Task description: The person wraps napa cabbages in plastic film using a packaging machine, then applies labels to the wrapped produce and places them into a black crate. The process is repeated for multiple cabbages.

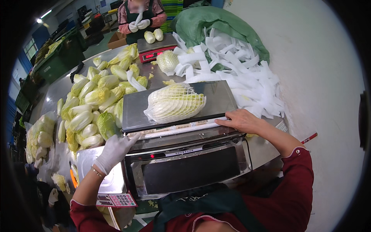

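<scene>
A napa cabbage in a white foam net lies on its side on the dark flat plate of a wrapping machine. Along the plate's front edge runs a strip of clear plastic film over its roll. My left hand, in a white glove, pinches the film at its left end. My bare right hand grips the right end between thumb and fingers. Neither hand touches the cabbage. The tips of the left fingers are partly hard to make out.
Loose napa cabbages are heaped on the left; white foam strips spill from a green sack at far right. A red scale holds two cabbages, with a gloved co-worker behind. Another scale sits near my left arm.
</scene>
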A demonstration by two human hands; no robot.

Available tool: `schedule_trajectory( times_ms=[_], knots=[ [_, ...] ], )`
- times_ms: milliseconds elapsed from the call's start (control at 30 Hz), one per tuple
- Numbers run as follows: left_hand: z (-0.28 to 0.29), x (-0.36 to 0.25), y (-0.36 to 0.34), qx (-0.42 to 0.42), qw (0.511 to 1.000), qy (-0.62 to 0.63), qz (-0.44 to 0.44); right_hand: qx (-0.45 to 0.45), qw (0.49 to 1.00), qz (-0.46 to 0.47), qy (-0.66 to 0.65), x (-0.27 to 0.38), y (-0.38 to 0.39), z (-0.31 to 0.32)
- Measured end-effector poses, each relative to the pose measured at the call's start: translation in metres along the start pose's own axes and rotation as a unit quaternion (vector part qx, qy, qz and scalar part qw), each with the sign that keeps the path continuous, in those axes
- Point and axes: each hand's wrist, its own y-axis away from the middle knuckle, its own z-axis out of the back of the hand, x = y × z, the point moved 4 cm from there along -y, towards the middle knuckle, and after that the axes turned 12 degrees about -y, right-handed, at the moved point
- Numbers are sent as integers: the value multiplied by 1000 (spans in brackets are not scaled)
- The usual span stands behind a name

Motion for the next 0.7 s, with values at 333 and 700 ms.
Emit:
schedule_trajectory(
  times_ms=[333,700],
  knots=[
    [-36,21,-1,-220,869,424,132,-255,889,-190,-329,9,-14,-29],
    [52,100,-72,-424,521,689,272,-390,901,-19,-187,-28,-79,102]
  ],
)
